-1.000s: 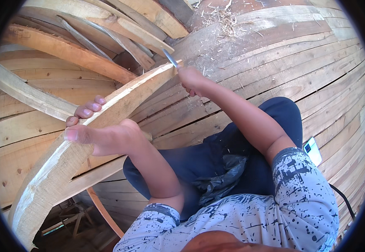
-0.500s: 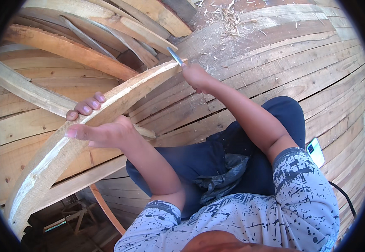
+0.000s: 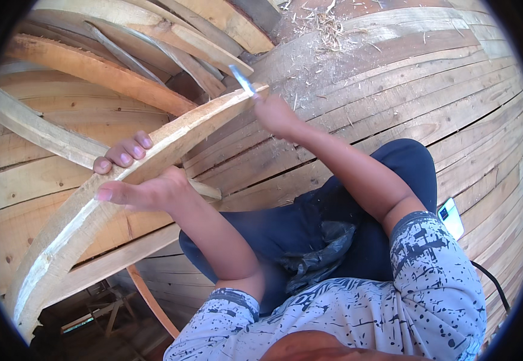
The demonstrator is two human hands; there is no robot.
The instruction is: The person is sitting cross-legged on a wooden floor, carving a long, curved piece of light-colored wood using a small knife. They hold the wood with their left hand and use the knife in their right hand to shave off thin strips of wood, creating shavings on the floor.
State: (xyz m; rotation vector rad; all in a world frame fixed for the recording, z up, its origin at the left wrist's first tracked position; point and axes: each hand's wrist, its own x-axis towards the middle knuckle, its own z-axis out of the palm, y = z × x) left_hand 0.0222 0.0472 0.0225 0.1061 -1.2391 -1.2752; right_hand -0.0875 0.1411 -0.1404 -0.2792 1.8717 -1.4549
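A long curved piece of timber [image 3: 198,125] runs from the lower left up to the centre, with a paler strip along its upper edge. My left hand [image 3: 153,189] grips it near its middle, the fingers over the far side and the thumb on the near side. At the timber's upper right end, my right hand [image 3: 278,116] is closed round the handle of a knife [image 3: 241,80]. Its shiny flat blade lies across the timber's edge, tip pointing up and left. The handle is hidden in my fist.
Several loose curved boards [image 3: 105,75] are stacked at the far left. Wood shavings [image 3: 329,30] litter the plank floor [image 3: 370,114] at the far side. A pale phone [image 3: 451,219] lies by my right knee, with a black cable [image 3: 493,281] below it. A dark opening [image 3: 93,325] gapes at the lower left.
My right hand and the knife have shifted slightly left and down along the timber's end. My left hand keeps its hold with almost no movement.
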